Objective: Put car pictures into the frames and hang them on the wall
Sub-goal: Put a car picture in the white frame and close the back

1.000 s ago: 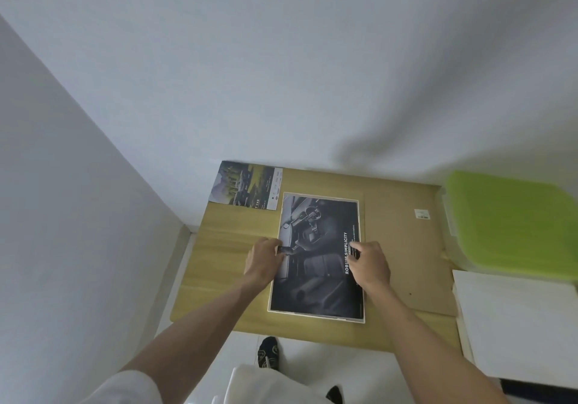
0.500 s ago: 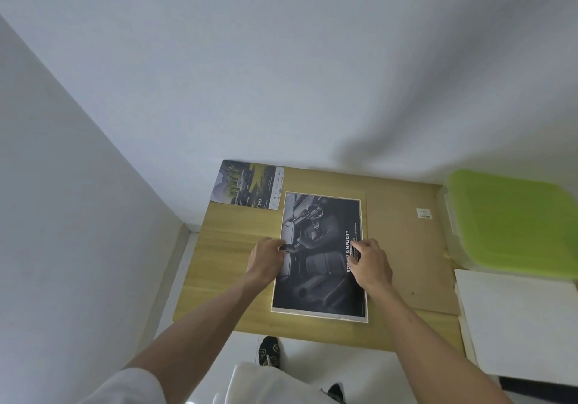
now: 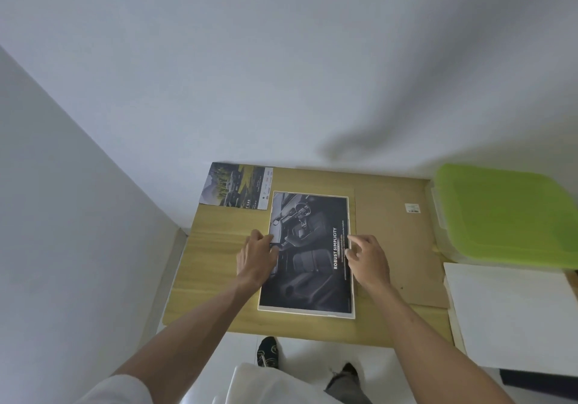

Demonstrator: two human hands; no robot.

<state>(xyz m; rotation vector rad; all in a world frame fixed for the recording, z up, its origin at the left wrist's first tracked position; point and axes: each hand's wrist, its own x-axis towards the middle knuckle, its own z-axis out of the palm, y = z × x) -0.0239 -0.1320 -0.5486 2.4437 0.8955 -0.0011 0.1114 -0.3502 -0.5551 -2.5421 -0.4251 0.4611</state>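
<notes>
A dark car-interior picture (image 3: 308, 253), printed "ROBUST SIMPLICITY", lies inside a white frame (image 3: 305, 312) on the wooden table (image 3: 212, 266). My left hand (image 3: 258, 255) is at the frame's left edge, thumb outside it and curled fingers on the picture's margin, pinching that edge. My right hand (image 3: 367, 259) sits at the right edge with loosely curled fingers, fingertips at the frame's rim. A second car picture (image 3: 237, 187) with a green landscape lies at the table's back left corner.
A brown cardboard sheet (image 3: 394, 234) lies under and right of the frame. A container with a green lid (image 3: 506, 216) stands at the right, with a white board (image 3: 513, 316) in front of it. Walls close in behind and on the left.
My right hand has slid off the picture's text to the frame's right edge and its fingers have lifted. The left hand stays at the left edge.
</notes>
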